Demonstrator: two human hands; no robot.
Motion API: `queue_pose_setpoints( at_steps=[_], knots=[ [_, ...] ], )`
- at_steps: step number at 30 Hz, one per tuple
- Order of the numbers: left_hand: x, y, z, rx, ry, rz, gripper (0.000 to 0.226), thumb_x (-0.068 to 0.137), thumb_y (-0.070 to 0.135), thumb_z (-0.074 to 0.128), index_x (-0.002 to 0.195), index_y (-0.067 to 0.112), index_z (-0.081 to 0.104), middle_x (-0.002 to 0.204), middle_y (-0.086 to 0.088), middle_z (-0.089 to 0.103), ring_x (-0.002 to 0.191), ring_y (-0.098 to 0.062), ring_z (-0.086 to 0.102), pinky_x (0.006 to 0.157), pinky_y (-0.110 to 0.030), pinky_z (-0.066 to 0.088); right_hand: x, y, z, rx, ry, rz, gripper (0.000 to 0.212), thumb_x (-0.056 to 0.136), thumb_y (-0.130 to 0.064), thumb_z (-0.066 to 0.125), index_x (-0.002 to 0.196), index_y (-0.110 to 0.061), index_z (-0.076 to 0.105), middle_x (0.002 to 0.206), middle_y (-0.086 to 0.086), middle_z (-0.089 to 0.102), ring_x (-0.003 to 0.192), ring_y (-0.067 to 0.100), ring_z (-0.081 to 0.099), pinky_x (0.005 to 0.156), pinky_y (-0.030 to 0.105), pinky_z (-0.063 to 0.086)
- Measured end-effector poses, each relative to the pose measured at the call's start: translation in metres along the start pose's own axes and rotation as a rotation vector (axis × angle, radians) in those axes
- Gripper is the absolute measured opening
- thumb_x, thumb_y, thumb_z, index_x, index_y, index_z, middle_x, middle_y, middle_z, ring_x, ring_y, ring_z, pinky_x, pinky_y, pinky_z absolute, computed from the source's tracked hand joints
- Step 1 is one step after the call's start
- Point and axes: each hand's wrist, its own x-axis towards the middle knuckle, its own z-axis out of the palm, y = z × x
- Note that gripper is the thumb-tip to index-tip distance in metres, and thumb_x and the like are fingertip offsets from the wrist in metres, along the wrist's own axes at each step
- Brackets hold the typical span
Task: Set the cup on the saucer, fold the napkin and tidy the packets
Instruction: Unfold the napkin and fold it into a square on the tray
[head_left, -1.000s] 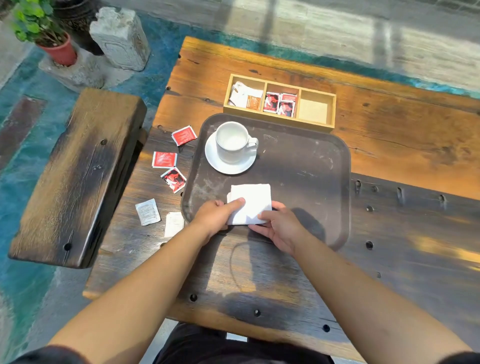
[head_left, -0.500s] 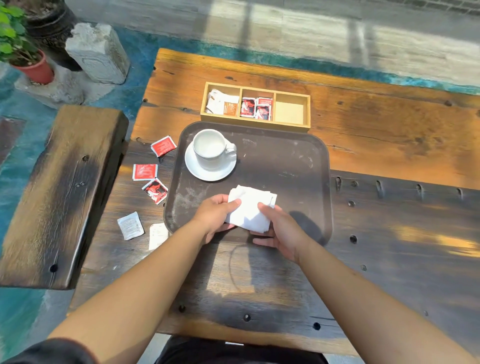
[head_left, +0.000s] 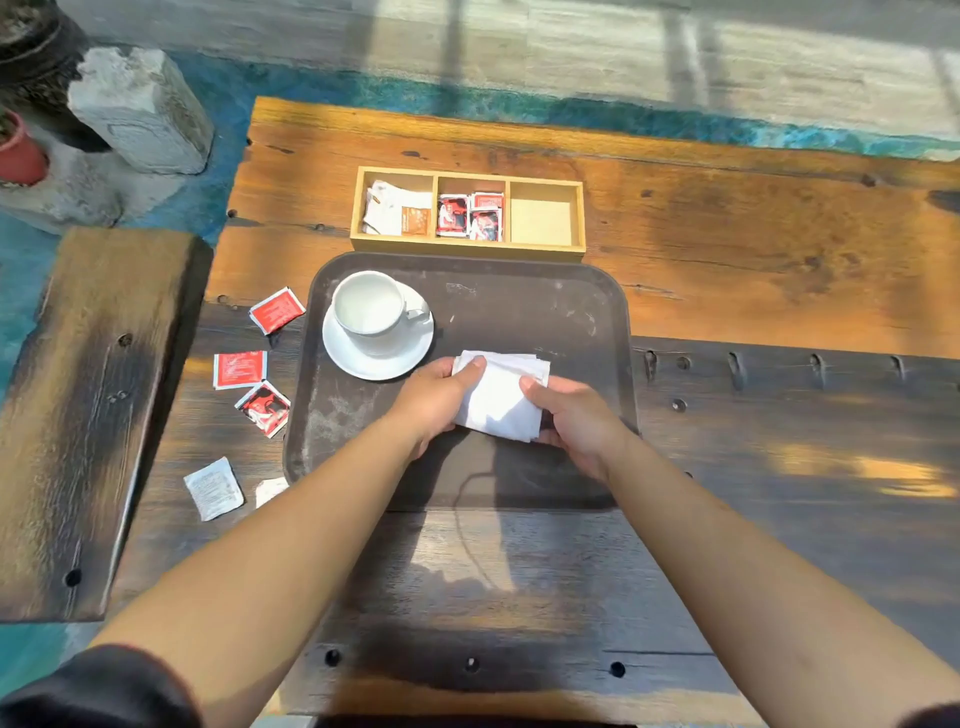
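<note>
- Napkin: white, folded into a thick pad, tilted, held over the middle of the dark tray — whether its underside touches the tray I cannot tell.
- My left hand: closed on the napkin's left edge, thumb on top near the far corner, fingers underneath.
- My right hand: closed on the napkin's right edge, thumb pressed on top, fingers curled below.
- Cup: white, upright, seated on the white saucer at the tray's far-left corner, handle pointing right; the saucer lies just beside my left hand.
- Loose packets on the wooden table, left of the tray: three red packets and two white packets, one partly hidden by my left forearm.
- Wooden organiser box: beyond the tray — white packets in its left compartment, red in the middle, the right bare.
</note>
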Motion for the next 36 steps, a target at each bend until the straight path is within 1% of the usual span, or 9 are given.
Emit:
queue_pose_setpoints(
  at_steps=[4,8,13,15,18,22,25,30,36],
  knots=[
    [0.024,0.012,0.008,-0.001,0.001,0.015,0.029,0.093,0.042,0.061,0.101,0.017,0.072,0.103,-0.001,0.076,0.096,-0.019,0.072,0.095,-0.042,0.055,0.022,-0.015,-0.014,-0.037,0.034,-0.012,0.025,0.098,-0.028,0.059,0.113,-0.012,0.07,0.109,0.005,0.076,0.089,0.016,0.074,0.066,0.028,0.06],
    [0.046,0.024,0.016,0.042,0.033,0.032,0.032,0.09,0.042,0.064,0.104,0.015,0.073,0.104,-0.003,0.076,0.097,-0.022,0.072,0.096,-0.044,0.054,0.046,-0.028,-0.023,-0.057,0.141,-0.019,0.031,0.096,-0.023,0.063,0.119,-0.003,0.065,0.112,0.015,0.072,0.09,0.024,0.069,0.073,0.036,0.058],
    [0.072,0.03,0.024,0.164,0.134,0.08,0.03,0.083,0.036,0.072,0.094,0.007,0.071,0.1,-0.008,0.076,0.09,-0.024,0.071,0.088,-0.041,0.056,0.074,-0.03,-0.032,-0.195,0.287,-0.047,0.016,0.088,-0.024,0.073,0.08,-0.012,0.066,0.074,0.004,0.065,0.059,0.012,0.06,0.061,0.029,0.055],
    [0.079,0.029,0.027,0.232,0.175,0.111,0.027,0.082,0.034,0.072,0.092,0.009,0.071,0.096,-0.007,0.076,0.085,-0.023,0.07,0.083,-0.039,0.056,0.084,-0.028,-0.034,-0.272,0.345,-0.063,0.032,0.085,-0.024,0.074,0.06,-0.018,0.055,0.062,0.001,0.056,0.059,0.017,0.052,0.063,0.035,0.049],
    [0.083,0.028,0.031,0.353,0.221,0.182,0.024,0.083,0.034,0.071,0.098,0.015,0.07,0.092,0.0,0.073,0.088,-0.021,0.068,0.078,-0.032,0.051,0.093,-0.024,-0.037,-0.373,0.398,-0.086,0.038,0.084,-0.028,0.073,0.056,-0.019,0.049,0.062,0.002,0.054,0.064,0.022,0.051,0.067,0.044,0.052],
    [0.081,0.025,0.032,0.491,0.25,0.333,0.041,0.084,0.033,0.071,0.121,0.017,0.062,0.11,0.0,0.065,0.099,-0.02,0.063,0.086,-0.03,0.048,0.094,-0.022,-0.04,-0.528,0.434,-0.153,0.012,0.084,-0.028,0.068,0.08,-0.018,0.063,0.075,-0.002,0.063,0.076,0.022,0.059,0.072,0.034,0.049],
    [0.074,0.024,0.029,0.624,0.311,0.543,0.043,0.086,0.03,0.069,0.125,0.016,0.056,0.123,-0.005,0.053,0.109,-0.022,0.057,0.098,-0.034,0.046,0.087,-0.02,-0.042,-0.66,0.435,-0.238,0.036,0.088,-0.026,0.066,0.122,-0.014,0.059,0.113,0.006,0.06,0.096,0.021,0.057,0.088,0.034,0.048],
    [0.06,0.022,0.023,1.081,0.254,0.944,0.038,0.089,0.023,0.063,0.126,0.016,0.057,0.135,-0.006,0.053,0.125,-0.029,0.046,0.098,-0.045,0.045,0.066,-0.02,-0.037,-1.022,0.367,-0.562,0.049,0.089,-0.017,0.064,0.136,-0.011,0.05,0.136,0.009,0.047,0.125,0.029,0.043,0.103,0.038,0.041],
    [0.064,0.011,0.021,1.411,0.119,0.616,0.055,0.102,0.034,0.038,0.153,0.018,0.024,0.165,-0.001,0.013,0.149,-0.026,0.017,0.114,-0.043,0.027,0.072,-0.009,-0.033,-1.343,0.169,-0.507,0.058,0.1,-0.021,0.05,0.152,-0.01,0.028,0.163,0.007,0.021,0.15,0.021,0.017,0.114,0.035,0.034]
  ],
)
